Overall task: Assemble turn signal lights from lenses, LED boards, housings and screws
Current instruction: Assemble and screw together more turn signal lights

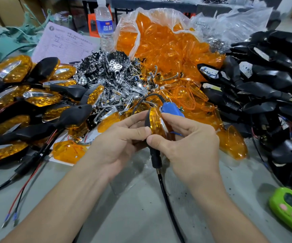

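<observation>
Both hands meet in the middle of the frame over the worktop (124, 199), and between them sits one turn signal light (154, 120). Its amber lens is edge-on with the black housing behind, and the stem and cable hang straight down. The left hand (124, 137) has thumb and curled fingers pinched on the housing side. The right hand (189, 137) is curled round the lens side, thumb pressing near the seam. By my reckoning the lens is being seated into the housing, screw not yet driven. A blue tool (172, 112) with a coiled cord peeks out just behind the right fingers; whether it is gripped, I cannot tell. The next move calls for squaring the seam, then bringing a driver to the screw hole. Finished lights (18, 95) pile up at left, bare housings (264, 85) at right, loose lenses (159, 41) in the bag at upper centre.
</observation>
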